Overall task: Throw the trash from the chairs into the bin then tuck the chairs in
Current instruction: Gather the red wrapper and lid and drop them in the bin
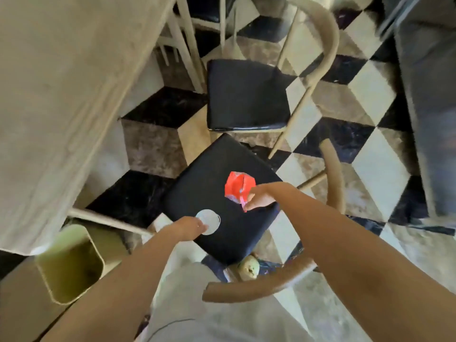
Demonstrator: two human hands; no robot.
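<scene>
A near chair with a black seat (204, 186) and a curved wooden backrest stands right below me. On its seat lie a crumpled red wrapper (238, 187) and a white round lid (209, 219). My right hand (261, 197) pinches the wrapper's lower right edge. The fingers of my left hand (190, 227) close on the lid's left rim. A pale green bin (70, 264) stands on the floor at the lower left, open on top. A second chair (246, 92) with a bare black seat stands farther off.
A table under a beige cloth (54, 95) fills the left side, its edge over the bin. The floor has a black, white and grey cube pattern. A dark blue-grey sofa (429, 107) runs along the right. A small round greenish object (249, 267) lies under the near chair.
</scene>
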